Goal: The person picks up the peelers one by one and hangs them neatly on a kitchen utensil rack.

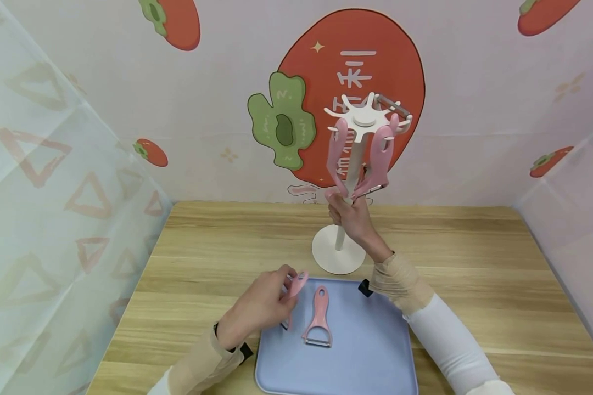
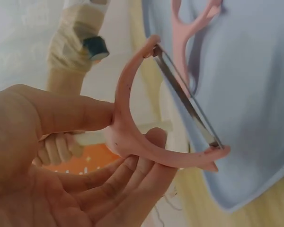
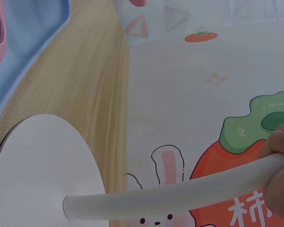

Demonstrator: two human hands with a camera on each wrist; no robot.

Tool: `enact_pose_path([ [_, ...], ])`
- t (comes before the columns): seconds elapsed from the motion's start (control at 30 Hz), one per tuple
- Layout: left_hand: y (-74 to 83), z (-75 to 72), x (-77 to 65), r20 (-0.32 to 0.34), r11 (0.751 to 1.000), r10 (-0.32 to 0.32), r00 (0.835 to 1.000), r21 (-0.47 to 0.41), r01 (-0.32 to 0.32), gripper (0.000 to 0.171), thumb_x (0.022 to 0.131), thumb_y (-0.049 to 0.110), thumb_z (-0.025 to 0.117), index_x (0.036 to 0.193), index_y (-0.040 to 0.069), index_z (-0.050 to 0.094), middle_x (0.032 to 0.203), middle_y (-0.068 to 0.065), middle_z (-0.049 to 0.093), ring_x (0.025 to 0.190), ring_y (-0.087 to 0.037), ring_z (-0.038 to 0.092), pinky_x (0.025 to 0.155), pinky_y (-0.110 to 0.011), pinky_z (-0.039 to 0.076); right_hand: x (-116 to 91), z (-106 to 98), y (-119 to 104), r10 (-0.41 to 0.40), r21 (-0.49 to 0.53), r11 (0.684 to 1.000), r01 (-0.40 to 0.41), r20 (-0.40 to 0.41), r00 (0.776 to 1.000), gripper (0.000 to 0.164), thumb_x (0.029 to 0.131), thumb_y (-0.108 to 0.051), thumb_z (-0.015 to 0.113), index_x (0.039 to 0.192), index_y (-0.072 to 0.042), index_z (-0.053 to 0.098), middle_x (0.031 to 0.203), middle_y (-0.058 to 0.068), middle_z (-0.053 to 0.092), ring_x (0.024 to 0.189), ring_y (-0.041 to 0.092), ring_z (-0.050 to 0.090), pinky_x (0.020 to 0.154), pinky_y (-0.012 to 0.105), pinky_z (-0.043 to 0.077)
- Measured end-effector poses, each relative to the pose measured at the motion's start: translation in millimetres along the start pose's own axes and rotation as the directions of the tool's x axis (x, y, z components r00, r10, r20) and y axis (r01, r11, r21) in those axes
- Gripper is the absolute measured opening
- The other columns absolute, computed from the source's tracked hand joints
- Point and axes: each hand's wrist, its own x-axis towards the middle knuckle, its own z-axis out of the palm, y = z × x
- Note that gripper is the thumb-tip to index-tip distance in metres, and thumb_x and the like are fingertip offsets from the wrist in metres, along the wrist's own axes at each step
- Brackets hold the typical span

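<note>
Over the left part of a blue tray, my left hand pinches a pink Y-shaped peeler between thumb and fingers. In the left wrist view its metal blade faces away from the palm. Another pink peeler lies on the tray, handle toward the back. My right hand grips the pole of a white hanging stand, just below the peelers hung on it. Pink peelers dangle from the hooks of the stand's top; one grey blade shows at the back right.
The stand's round white base rests on the wooden table just behind the tray. A wall printed with red fruit rises beyond the table's back edge. Pale printed sheets flank both sides.
</note>
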Motion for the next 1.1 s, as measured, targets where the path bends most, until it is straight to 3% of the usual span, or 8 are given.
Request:
enact_pose_path([
  [0.27,3.4,-17.9,6.6,-0.103,0.998,0.059,0.993,-0.025,-0.062,0.035,0.091,0.011,0.071,0.123,0.003,0.062,0.102,-0.005,0.072,0.073,-0.009,0.07,0.06,-0.025,0.054,0.4,0.2,-1.2,-0.001,-0.007,1.0,0.001,-0.002,1.0,0.036,0.104,-0.006,0.049,0.07,-0.005,0.04,0.049,0.001,0.023,0.037,0.015,0.018,0.038,0.03,0.014],
  [0.43,6.6,-28.3,10.4,-0.146,0.993,0.088,0.985,-0.067,-0.099,0.033,0.093,0.013,0.072,0.124,0.006,0.063,0.108,-0.006,0.072,0.076,-0.009,0.072,0.065,-0.026,0.057,0.5,0.8,-2.0,0.001,0.012,1.0,-0.001,-0.01,1.0,0.028,0.103,-0.004,0.05,0.076,0.002,0.043,0.049,0.001,0.023,0.037,0.016,0.017,0.038,0.03,0.014],
  [0.63,8.2,-40.6,17.6,-0.2,0.983,0.145,0.969,-0.081,-0.164,0.035,0.094,0.014,0.071,0.128,0.007,0.063,0.106,-0.003,0.072,0.079,-0.01,0.073,0.072,-0.029,0.059,0.1,1.7,-1.7,0.01,-0.005,1.0,-0.01,-0.015,1.0,0.029,0.103,-0.005,0.05,0.074,0.0,0.044,0.049,0.002,0.023,0.038,0.015,0.018,0.039,0.03,0.014],
  [0.8,7.7,-51.3,24.1,-0.25,0.964,0.208,0.945,-0.113,-0.242,0.04,0.095,0.011,0.07,0.134,0.006,0.062,0.113,-0.005,0.07,0.081,-0.01,0.074,0.076,-0.028,0.06,-0.3,1.3,-1.4,0.022,-0.011,1.0,-0.022,-0.009,1.0,0.034,0.104,-0.009,0.052,0.072,-0.002,0.041,0.05,0.003,0.023,0.039,0.015,0.019,0.04,0.03,0.015],
  [1.1,13.0,-63.6,33.2,-0.271,0.94,0.235,0.933,-0.182,-0.29,0.048,0.095,0.01,0.071,0.142,0.008,0.061,0.122,-0.01,0.07,0.093,-0.014,0.075,0.083,-0.032,0.06,-0.8,0.9,-0.2,0.036,0.002,0.999,-0.036,-0.024,0.999,0.032,0.104,-0.006,0.051,0.073,-0.002,0.042,0.049,0.001,0.024,0.038,0.015,0.018,0.04,0.029,0.013],
])
